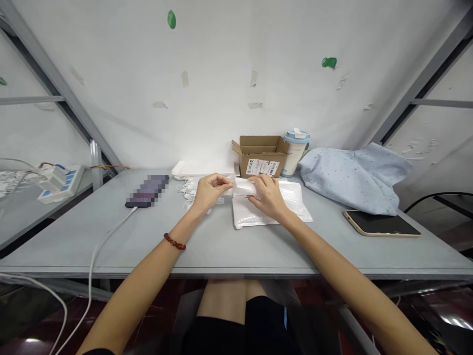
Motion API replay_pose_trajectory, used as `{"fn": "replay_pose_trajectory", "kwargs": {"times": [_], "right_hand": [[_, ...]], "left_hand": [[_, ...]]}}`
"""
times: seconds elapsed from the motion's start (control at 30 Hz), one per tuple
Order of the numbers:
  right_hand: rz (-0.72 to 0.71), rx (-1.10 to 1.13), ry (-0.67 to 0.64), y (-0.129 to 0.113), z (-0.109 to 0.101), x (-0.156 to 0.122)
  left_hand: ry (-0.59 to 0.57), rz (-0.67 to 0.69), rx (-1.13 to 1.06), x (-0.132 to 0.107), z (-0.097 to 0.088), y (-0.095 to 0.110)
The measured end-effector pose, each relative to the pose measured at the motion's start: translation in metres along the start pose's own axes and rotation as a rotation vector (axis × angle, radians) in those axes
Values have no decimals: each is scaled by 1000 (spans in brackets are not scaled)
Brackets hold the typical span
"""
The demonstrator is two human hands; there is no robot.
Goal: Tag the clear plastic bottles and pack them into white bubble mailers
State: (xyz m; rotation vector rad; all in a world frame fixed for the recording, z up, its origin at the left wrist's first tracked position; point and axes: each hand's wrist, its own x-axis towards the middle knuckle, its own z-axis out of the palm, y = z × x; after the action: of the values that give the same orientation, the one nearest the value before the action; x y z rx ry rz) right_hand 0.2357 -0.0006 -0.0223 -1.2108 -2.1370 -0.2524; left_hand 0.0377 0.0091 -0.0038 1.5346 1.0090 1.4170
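Note:
A small white packet point(244, 186), perhaps plastic or paper, stretches between my two hands above the table. My left hand point(211, 192) pinches its left end between thumb and fingertips. From the right, my right hand point(269, 198) grips the packet with the thumb below and the fingers over the top, hiding part of it. Under my right hand lies a white bubble mailer point(254, 214), flat on the grey table point(221, 246). Several small white items with looped cords point(188, 187) lie in a pile behind my left hand, partly covered by it.
Against the wall stand an open cardboard box point(260, 157), a lidded cup point(294, 154) and a flat white stack point(203, 169). A light blue cloth point(351, 172) lies right, beside a phone point(382, 223). A dark phone point(148, 191) on a white cable point(96, 246) lies left.

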Motion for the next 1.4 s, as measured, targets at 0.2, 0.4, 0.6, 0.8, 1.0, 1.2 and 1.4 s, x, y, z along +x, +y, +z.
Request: {"fn": "replay_pose_trajectory", "kwargs": {"times": [0.2, 0.4, 0.6, 0.8, 1.0, 1.2, 1.4], "right_hand": [[-22, 32, -25, 0, 1, -1], [-72, 39, -71, -3, 4, -2], [-34, 44, -54, -1, 3, -1], [72, -23, -54, 8, 0, 1], [87, -69, -83, 10, -1, 1], [59, -97, -81, 10, 2, 0], [51, -94, -91, 10, 1, 0]], "left_hand": [[-63, -64, 6, -5, 8, 1], [-113, -18, 187, -8, 10, -6], [-152, -33, 90, -2, 3, -1], [171, 20, 335, 18, -40, 2], [71, 46, 869, 23, -60, -11], [-78, 91, 1040, 22, -58, -21], [-122, 91, 1158, 21, -60, -31]]}}
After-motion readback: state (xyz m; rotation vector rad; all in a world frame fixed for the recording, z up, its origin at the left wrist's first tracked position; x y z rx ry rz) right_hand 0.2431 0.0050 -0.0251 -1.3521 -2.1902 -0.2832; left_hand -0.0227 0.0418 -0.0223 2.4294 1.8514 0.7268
